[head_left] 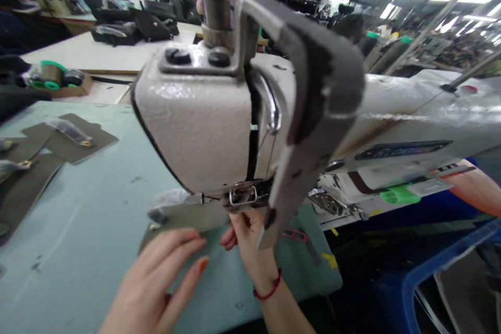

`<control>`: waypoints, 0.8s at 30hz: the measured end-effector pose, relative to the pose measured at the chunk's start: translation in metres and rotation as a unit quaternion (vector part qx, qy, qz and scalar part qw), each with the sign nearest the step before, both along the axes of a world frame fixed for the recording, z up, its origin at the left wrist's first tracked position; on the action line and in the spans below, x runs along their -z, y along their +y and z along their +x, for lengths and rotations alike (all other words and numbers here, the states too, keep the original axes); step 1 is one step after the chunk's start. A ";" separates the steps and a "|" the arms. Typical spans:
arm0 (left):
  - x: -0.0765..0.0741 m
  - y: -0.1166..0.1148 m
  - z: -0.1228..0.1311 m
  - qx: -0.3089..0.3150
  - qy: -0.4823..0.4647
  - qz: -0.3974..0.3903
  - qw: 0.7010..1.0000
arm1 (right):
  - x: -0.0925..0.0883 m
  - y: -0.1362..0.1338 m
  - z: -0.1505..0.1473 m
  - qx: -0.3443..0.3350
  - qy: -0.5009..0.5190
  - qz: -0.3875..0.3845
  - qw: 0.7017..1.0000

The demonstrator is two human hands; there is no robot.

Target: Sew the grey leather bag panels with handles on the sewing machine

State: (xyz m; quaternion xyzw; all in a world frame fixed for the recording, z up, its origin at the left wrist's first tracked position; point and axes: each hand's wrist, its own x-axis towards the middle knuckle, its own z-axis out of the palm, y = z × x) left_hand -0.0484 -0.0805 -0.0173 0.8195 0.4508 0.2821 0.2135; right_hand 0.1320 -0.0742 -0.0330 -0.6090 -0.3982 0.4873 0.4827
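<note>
A flat grey-brown panel (pixel 203 217) lies under the head of a sewing machine (pixel 195 125), with a clear plastic-wrapped piece (pixel 166 202) at its left end. My left hand (pixel 156 276) is open at the panel's near edge, fingers stretched out and thumb apart. Below the needle area, my right hand (pixel 250 232) is closed at the panel's right edge, other fingers curled under. The machine's metal parts partly hide its fingertips. A red cord bracelet (pixel 268 287) circles the right wrist.
More grey-brown panels (pixel 78 138) with plastic-wrapped metal fittings lie on the pale green table (pixel 97 209) at left. Pink-handled thread snips (pixel 295 235) rest right of my right hand. A blue bin (pixel 410 287) stands at lower right. Thread spools (pixel 52 74) sit in a box behind.
</note>
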 end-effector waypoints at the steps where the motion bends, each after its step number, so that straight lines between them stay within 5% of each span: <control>1: 0.011 -0.011 0.008 0.001 -0.059 -0.079 0.995 | 0.000 0.000 0.000 -0.007 -0.004 0.004 1.000; 4: 0.038 -0.015 0.041 -0.012 -0.277 -0.340 0.898 | -0.002 0.000 0.001 -0.017 -0.016 0.011 1.000; 6: 0.046 -0.001 0.058 -0.040 -0.390 -0.406 0.826 | -0.003 0.000 0.002 -0.009 -0.032 0.021 0.999; 8: 0.046 0.014 0.065 -0.078 -0.423 -0.428 0.795 | -0.005 0.000 0.003 0.002 -0.062 0.032 0.998; 15: 0.040 0.024 0.044 -0.178 -0.302 -0.448 0.822 | -0.011 -0.010 0.005 0.013 -0.033 0.042 0.998; 24: 0.042 0.028 0.047 -0.160 -0.300 -0.447 0.828 | -0.014 -0.011 0.006 0.004 0.058 0.028 0.998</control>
